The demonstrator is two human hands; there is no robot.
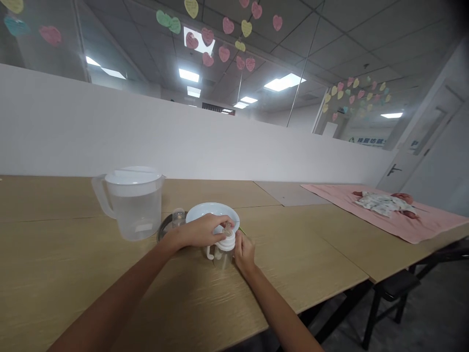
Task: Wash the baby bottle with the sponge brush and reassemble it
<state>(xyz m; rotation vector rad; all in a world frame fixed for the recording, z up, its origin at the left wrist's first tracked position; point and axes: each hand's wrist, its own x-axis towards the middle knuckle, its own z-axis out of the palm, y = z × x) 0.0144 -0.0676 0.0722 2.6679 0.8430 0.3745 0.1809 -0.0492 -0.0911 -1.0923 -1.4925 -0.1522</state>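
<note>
A clear baby bottle (224, 259) with a white collar, a teat and side handles stands upright on the wooden table. My left hand (200, 230) reaches over it from the left, with thumb and fingers closed about the teat and collar. On the right side of the bottle, my right hand (245, 250) is closed against it; the handle on that side is hidden. Just behind my hands is a white bowl (212, 208). A clear bottle cap (178, 216) stands by a dark round tray (161, 233), partly covered by my left wrist.
A large translucent pitcher (135, 210) with a lid stands at the left. On the far right, a baby doll (383, 203) in a patterned outfit lies on a pink cloth (410, 230). A white wall (183, 142) runs behind the table, and a dark stool (397, 288) stands beside it.
</note>
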